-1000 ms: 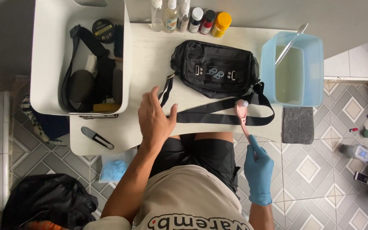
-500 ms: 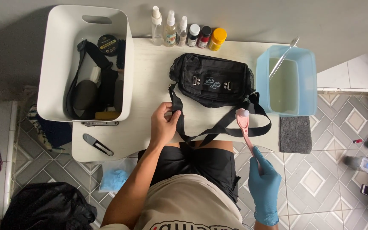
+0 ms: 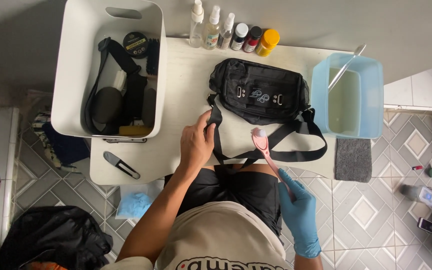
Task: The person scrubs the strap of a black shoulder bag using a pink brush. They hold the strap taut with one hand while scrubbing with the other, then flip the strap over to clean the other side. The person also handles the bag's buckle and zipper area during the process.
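Observation:
A black waist bag (image 3: 258, 91) lies on the white table (image 3: 176, 100), its strap (image 3: 296, 147) looping toward me. My bare left hand (image 3: 196, 142) pinches the strap's left part near the bag's corner. My right hand (image 3: 298, 207), in a blue glove, grips the handle of a pink brush (image 3: 267, 152) whose head rests on the strap just below the bag.
A white bin (image 3: 76, 65) with black gear stands at the left. Several bottles (image 3: 231, 34) line the back edge. A blue tub of water (image 3: 348, 95) with a stick sits at the right, a grey cloth (image 3: 353, 159) below it. A black clip (image 3: 121, 165) lies front left.
My left hand has moved up and right from flat on the table to gripping the strap. The brush head has shifted left onto the strap, closer to the bag.

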